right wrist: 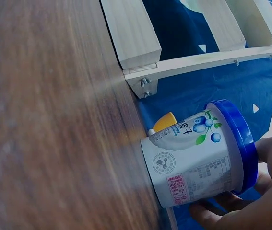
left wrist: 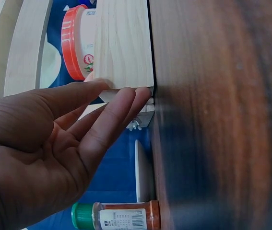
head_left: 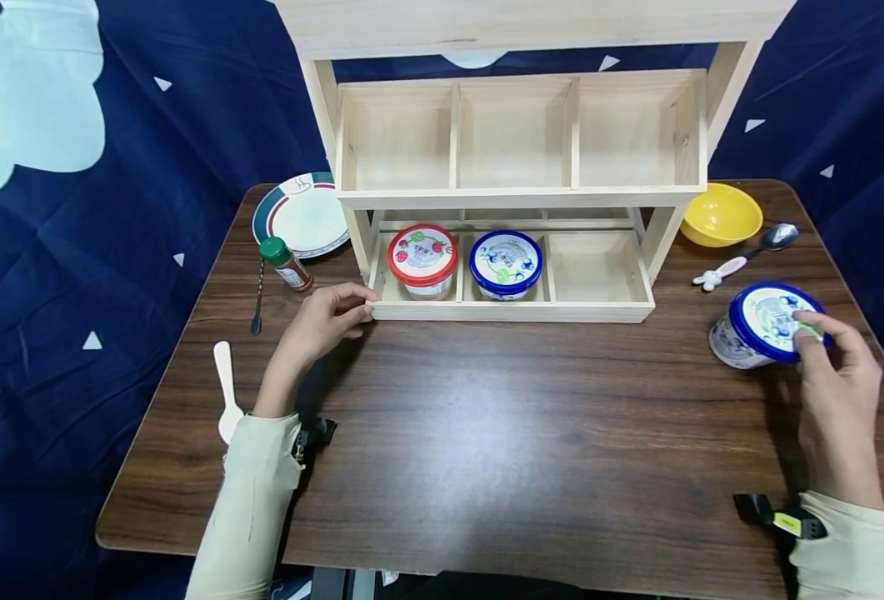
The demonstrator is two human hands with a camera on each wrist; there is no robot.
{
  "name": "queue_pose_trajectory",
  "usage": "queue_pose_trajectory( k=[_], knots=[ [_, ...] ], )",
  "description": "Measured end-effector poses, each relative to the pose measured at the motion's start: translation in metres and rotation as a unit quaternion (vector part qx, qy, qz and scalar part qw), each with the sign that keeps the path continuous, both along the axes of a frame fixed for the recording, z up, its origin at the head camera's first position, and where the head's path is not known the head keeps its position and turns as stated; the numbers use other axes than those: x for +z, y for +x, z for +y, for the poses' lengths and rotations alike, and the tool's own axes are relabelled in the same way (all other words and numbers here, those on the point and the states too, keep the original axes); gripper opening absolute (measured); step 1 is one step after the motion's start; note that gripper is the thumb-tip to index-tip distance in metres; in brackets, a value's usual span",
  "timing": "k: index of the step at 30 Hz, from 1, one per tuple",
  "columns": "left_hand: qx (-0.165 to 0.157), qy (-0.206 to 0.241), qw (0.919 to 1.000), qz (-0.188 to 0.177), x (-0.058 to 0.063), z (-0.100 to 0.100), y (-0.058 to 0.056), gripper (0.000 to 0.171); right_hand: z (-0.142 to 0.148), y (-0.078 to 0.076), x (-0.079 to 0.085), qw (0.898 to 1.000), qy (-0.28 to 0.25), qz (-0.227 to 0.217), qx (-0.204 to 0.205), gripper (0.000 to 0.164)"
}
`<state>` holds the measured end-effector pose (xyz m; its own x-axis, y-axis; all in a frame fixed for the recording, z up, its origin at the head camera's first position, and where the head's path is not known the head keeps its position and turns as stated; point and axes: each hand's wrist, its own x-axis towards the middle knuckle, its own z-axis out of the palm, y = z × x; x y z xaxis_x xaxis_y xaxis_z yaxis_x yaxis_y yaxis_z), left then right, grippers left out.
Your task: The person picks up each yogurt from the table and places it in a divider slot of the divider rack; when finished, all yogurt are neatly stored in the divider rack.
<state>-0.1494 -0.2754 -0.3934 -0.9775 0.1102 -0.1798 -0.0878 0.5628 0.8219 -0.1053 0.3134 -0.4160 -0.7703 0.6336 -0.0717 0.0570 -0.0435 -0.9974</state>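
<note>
My left hand (head_left: 320,323) pinches the front left corner of the lower wooden drawer (head_left: 512,312), its thumb and fingers meeting at the panel's end in the left wrist view. Inside that drawer, a red-lidded tub (head_left: 422,260) with strawberries on its lid occupies the left compartment, and a blue-lidded tub (head_left: 506,265) the middle one. On the right side of the table, my right hand (head_left: 841,392) grips another blue-lidded tub (right wrist: 193,158), printed with blueberries. Its fingers reach round the far side and are partly hidden.
Above is an upper drawer (head_left: 512,133) with three compartments. Left of the wooden rack are plates (head_left: 310,215), a green-capped spice jar (head_left: 287,263), a thin dark spoon (head_left: 257,302) and a white spoon (head_left: 227,392). At right sit a yellow bowl (head_left: 722,215) and a rabbit-handled spoon (head_left: 745,257).
</note>
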Motion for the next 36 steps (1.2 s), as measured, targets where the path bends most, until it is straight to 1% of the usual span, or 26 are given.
queue_pose_trajectory(
  k=[6,12,15,23,31,36],
  knots=[
    [0.0,-0.002,1.0,-0.001,-0.0009,-0.0004,-0.0007,0.022,0.002,-0.0027,0.0018,0.997,-0.07,-0.012,0.012,0.03],
    [0.0,-0.003,1.0,0.002,-0.0003,-0.0005,-0.0001,0.022,0.0007,-0.0033,0.0011,0.995,-0.098,-0.006,0.018,0.029],
    [0.0,-0.003,1.0,0.002,0.0002,-0.0004,0.0004,0.022,0.0007,-0.003,0.0008,0.995,-0.102,-0.003,0.017,0.027],
    [0.001,0.007,1.0,0.003,0.0011,0.001,0.0018,0.022,-0.0001,-0.0056,0.0012,0.997,-0.08,-0.007,0.01,0.031],
    [0.004,0.007,1.0,0.006,-0.001,0.0014,0.0001,0.021,-0.0008,-0.0061,0.0057,0.995,-0.099,0.021,0.014,0.03],
    [0.005,0.003,1.0,0.003,-0.0007,0.0007,0.0004,0.021,-0.0028,-0.0051,0.008,0.996,-0.088,0.032,0.01,0.029]
  ],
)
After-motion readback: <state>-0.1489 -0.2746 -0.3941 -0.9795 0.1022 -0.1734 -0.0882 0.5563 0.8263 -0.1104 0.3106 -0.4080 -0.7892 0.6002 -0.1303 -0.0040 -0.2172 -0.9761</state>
